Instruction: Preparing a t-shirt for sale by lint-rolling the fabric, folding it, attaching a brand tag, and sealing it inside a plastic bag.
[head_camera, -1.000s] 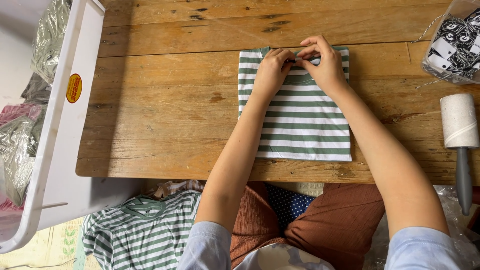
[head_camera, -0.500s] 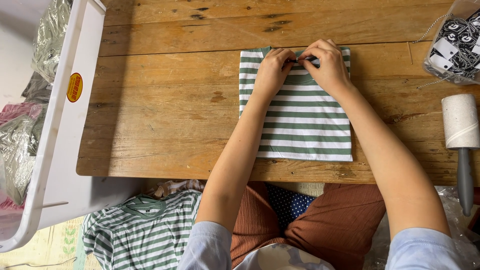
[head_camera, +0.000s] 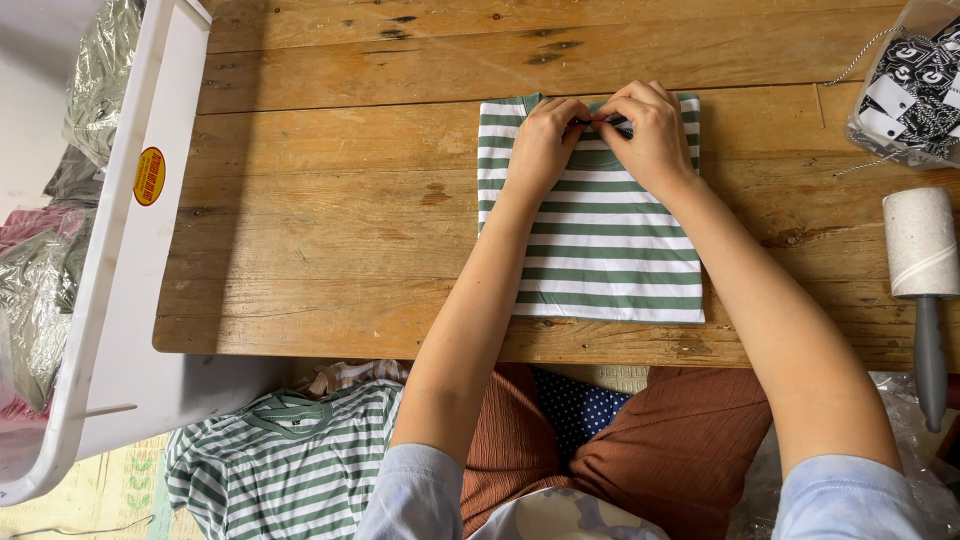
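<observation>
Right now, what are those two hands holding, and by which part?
Both the left hand and the right hand pinch the folded green-and-white striped shirt at its neckline; a small dark item between the fingertips is too small to identify.

Pale blue short sleeves (head_camera: 415, 490), bare forearms, rust-brown ribbed trousers (head_camera: 680, 440), no rings or watch visible

Bare wooden tabletop (head_camera: 330, 220) is being left open across the frame's centre-left. The left edge is being blocked by a white plastic bin (head_camera: 130, 250); the right edge by a white lint roller (head_camera: 920, 260) and a clear bag of tags (head_camera: 905, 90).
</observation>
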